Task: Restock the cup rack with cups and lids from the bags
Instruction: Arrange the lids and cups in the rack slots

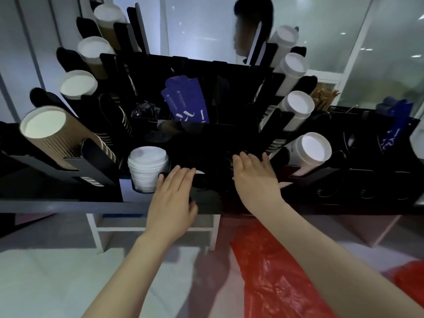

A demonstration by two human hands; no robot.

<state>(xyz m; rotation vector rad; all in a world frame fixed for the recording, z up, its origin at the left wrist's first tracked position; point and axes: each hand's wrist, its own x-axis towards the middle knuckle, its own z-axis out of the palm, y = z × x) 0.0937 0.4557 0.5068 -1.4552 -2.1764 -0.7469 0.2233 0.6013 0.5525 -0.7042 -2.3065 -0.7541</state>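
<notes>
Cup rack (202, 138) on the counter (68, 204), mostly stocked.
Cups (43, 127) fill the side chutes and white lids (148, 166) sit front left; left hand (171, 196) and right hand (254, 177) lie flat and empty on the dark middle, probably unfilled; red bag (275, 283) below.

lid stack (146, 171) in cup rack (206, 143) front, cup tubes (52, 131) left and right, bag (275, 278) below

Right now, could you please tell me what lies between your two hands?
In the head view, only the dark front of the cup rack shows between left hand and right hand, plus a small white sliver I cannot identify.
</notes>
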